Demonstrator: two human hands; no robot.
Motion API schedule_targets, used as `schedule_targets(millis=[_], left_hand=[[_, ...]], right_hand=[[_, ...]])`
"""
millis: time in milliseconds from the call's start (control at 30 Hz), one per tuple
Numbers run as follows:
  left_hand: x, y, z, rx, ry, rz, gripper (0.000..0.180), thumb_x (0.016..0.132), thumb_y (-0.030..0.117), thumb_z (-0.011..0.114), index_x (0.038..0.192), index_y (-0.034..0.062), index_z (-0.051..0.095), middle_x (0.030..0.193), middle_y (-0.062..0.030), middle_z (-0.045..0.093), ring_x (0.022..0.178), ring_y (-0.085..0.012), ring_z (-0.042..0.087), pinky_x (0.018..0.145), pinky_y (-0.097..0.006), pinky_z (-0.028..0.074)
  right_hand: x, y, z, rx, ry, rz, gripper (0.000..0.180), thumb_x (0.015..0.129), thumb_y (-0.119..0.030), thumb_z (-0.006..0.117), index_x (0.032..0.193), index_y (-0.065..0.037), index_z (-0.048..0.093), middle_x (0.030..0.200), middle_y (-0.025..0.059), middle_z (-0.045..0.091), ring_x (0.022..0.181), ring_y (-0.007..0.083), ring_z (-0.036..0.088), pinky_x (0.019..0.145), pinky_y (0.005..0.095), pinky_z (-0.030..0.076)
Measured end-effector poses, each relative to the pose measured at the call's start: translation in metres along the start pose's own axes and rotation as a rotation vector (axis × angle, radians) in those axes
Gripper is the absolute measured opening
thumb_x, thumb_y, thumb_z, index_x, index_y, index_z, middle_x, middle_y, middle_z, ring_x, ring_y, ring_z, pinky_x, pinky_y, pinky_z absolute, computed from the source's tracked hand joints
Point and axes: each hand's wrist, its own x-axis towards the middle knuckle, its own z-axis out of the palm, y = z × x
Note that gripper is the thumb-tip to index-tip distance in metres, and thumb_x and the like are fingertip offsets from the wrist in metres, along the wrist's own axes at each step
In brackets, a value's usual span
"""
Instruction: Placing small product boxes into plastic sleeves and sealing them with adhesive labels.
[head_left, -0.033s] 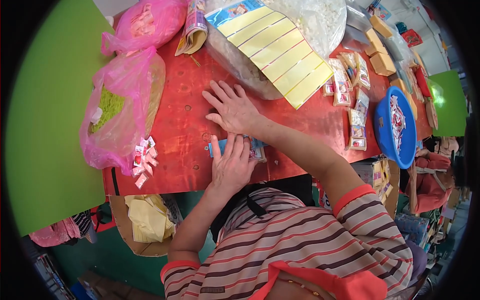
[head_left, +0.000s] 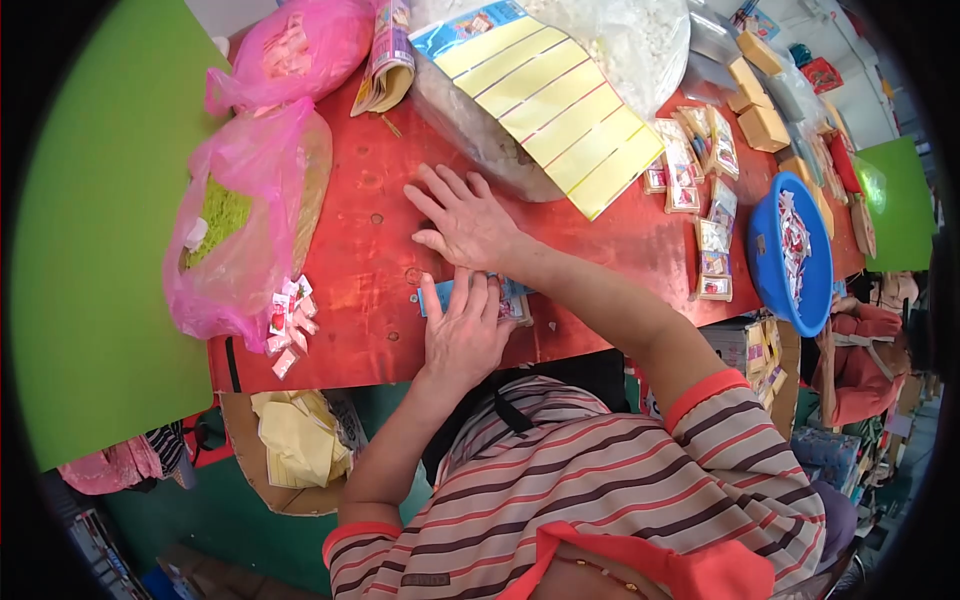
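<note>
My left hand (head_left: 462,325) lies over a small stack of blue printed packets (head_left: 517,305) near the table's front edge. Its fingers are stretched out and its thumb stands apart, resting by a blue strip (head_left: 443,290); the fingers hide part of the stack. Just beyond it, my right hand (head_left: 465,222) is spread open, palm down, low over the red table (head_left: 370,270) or on it, with nothing in its fingers. To the left, several small pink-and-white sachets (head_left: 290,325) lie loose beside a pink plastic bag (head_left: 235,270) with yellow-green contents.
Another pink bag (head_left: 300,45) and a rolled printed sheet (head_left: 387,65) sit at the far left. A yellow label sheet (head_left: 560,100) covers a large clear bag (head_left: 480,140). Packet stacks (head_left: 713,240) and a blue basin (head_left: 765,260) of wrappers stand right. Below is an open carton (head_left: 255,465).
</note>
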Motion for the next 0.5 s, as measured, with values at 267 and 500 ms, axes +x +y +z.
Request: schedule_targets(millis=[267,500], left_hand=[[-0.006,0.004,0.004,0.047,0.039,0.013,0.054,0.081,0.036,0.065,0.12,-0.0014,0.059,0.125,-0.0152,0.055,0.121,-0.0322,0.045,0.106,-0.069,0.015],[-0.011,0.015,0.006,0.072,0.05,0.028,0.055,0.081,0.037,0.066,0.119,-0.0019,0.059,0.126,-0.0156,0.054,0.121,-0.034,0.044,0.105,-0.07,0.016]], right_hand=[[-0.005,0.044,-0.026,0.69,0.043,0.246,0.032,0.092,-0.029,0.053,0.109,-0.004,0.064,0.113,0.0147,0.06,0.11,0.0318,0.055,0.094,0.0414,0.043],[-0.057,0.027,-0.028,0.243,-0.05,0.04,0.016,0.083,-0.022,0.062,0.087,-0.007,0.064,0.091,0.0112,0.056,0.089,0.0313,0.057,0.073,0.044,0.048]])
